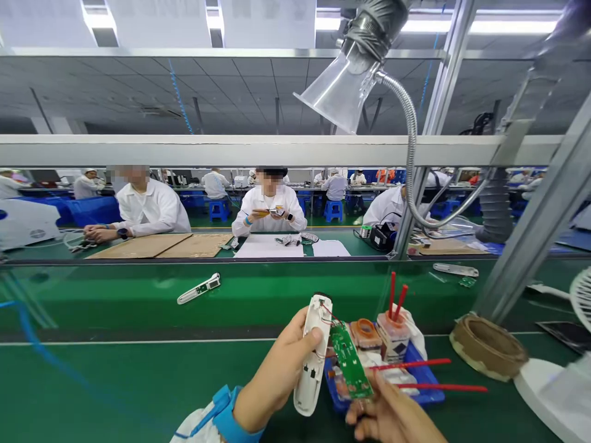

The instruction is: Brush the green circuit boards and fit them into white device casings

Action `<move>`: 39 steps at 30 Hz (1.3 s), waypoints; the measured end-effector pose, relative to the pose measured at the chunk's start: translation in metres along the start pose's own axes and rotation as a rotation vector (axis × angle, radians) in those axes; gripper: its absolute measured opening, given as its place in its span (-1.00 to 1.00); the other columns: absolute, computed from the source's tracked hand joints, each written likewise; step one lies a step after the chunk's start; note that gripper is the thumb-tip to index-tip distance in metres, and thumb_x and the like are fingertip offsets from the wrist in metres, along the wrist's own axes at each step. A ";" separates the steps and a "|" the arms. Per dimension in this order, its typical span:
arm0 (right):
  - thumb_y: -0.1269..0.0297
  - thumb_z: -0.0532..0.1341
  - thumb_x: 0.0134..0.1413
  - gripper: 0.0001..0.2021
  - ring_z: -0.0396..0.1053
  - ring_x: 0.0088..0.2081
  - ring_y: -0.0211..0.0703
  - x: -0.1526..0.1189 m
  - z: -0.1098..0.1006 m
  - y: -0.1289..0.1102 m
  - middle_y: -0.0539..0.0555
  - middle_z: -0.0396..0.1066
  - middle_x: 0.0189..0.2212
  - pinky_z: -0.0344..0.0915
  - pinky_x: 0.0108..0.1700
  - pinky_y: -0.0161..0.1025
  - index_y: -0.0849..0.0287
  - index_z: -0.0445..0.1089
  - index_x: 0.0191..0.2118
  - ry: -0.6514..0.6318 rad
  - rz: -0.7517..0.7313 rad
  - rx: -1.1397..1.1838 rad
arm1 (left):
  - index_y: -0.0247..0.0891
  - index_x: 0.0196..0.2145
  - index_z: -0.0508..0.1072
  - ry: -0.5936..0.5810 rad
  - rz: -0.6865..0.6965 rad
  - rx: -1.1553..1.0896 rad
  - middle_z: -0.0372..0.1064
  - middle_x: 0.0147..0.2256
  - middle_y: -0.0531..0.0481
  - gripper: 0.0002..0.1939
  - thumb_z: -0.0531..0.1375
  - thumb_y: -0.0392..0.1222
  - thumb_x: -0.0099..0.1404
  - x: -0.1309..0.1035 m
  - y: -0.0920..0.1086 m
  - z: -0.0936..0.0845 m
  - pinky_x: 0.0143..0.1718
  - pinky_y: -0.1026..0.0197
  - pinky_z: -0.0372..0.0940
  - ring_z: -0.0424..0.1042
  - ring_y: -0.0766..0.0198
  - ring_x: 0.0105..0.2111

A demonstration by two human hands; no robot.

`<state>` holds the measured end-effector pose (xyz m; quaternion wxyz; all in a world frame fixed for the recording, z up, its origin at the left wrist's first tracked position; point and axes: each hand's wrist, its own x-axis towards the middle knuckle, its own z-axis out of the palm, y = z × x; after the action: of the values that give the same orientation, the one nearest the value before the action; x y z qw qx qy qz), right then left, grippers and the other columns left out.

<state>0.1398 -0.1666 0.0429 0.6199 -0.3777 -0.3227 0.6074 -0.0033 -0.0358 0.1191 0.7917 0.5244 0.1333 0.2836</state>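
Observation:
My left hand (pixel 289 363), with a blue wrist strap (pixel 235 415) on its wrist, is closed round a long white plastic housing (pixel 310 384), its hollow inner side facing me. Thin red wires run from the top of the housing to a green circuit board (pixel 349 360). My right hand (pixel 392 409) pinches the lower end of that board, which hangs tilted beside the housing. Behind the board sits a blue tray (pixel 427 394) holding jars and white cloth. Part of the tray is hidden by the board and my right hand.
Red sticks (pixel 398 301) stand in a jar (pixel 392 338); others jut right from the tray. A brown tape roll (pixel 488 344) and a white fan (pixel 582 295) are at right. Another housing (pixel 199 289) lies on the green conveyor belt (pixel 258 295). A fume hood (pixel 341 89) hangs above. Co-workers sit opposite.

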 end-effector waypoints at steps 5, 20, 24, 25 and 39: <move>0.02 0.18 0.16 -0.65 0.40 -0.28 -0.07 -0.019 0.034 -0.035 0.18 0.40 -0.25 0.33 -0.26 -0.20 0.22 0.39 -0.12 -0.129 -0.067 -0.012 | -0.19 0.07 0.31 -0.071 0.010 0.177 0.41 -0.36 -0.03 -0.54 0.15 -0.08 0.22 -0.029 0.004 0.023 -0.26 0.25 0.25 0.36 0.20 -0.31; 0.18 0.38 -0.10 -0.54 0.41 -0.39 -0.15 -0.035 0.055 -0.065 0.09 0.40 -0.33 0.39 -0.38 -0.31 0.25 0.35 -0.07 -0.003 -0.177 -0.448 | 0.09 0.02 0.38 0.144 0.389 1.106 0.31 -0.14 -0.05 -0.37 -0.05 -0.50 0.10 -0.047 0.006 0.038 -0.29 0.26 0.23 0.35 0.21 -0.28; 0.15 0.37 -0.09 -0.57 0.42 -0.45 -0.18 -0.032 0.060 -0.070 0.07 0.40 -0.38 0.35 -0.53 -0.40 0.27 0.36 -0.11 0.035 -0.167 -0.416 | -0.01 -0.06 0.45 0.177 0.448 1.135 0.34 -0.15 -0.07 -0.43 -0.03 -0.49 0.09 -0.041 0.000 0.037 -0.29 0.26 0.23 0.35 0.18 -0.26; 0.14 0.36 -0.08 -0.58 0.42 -0.47 -0.19 -0.031 0.060 -0.071 0.07 0.40 -0.40 0.32 -0.57 -0.43 0.28 0.36 -0.13 0.032 -0.159 -0.388 | -0.03 -0.06 0.46 0.185 0.462 1.152 0.35 -0.16 -0.08 -0.45 -0.03 -0.49 0.10 -0.040 0.000 0.036 -0.29 0.25 0.23 0.35 0.17 -0.26; 0.10 0.35 -0.05 -0.61 0.45 -0.43 -0.14 -0.012 0.034 -0.074 0.20 0.43 -0.35 0.43 -0.44 -0.34 0.36 0.40 -0.25 -0.035 0.066 -0.239 | -0.05 -0.03 0.44 0.204 0.312 1.206 0.30 -0.38 -0.05 -0.52 -0.01 -0.39 0.16 -0.049 0.013 0.032 -0.38 0.24 0.15 0.29 0.17 -0.39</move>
<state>0.1482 -0.1742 0.1247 0.5442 -0.4488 -0.3911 0.5912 -0.0310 -0.0850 0.1400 0.2894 0.8621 0.2665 0.3195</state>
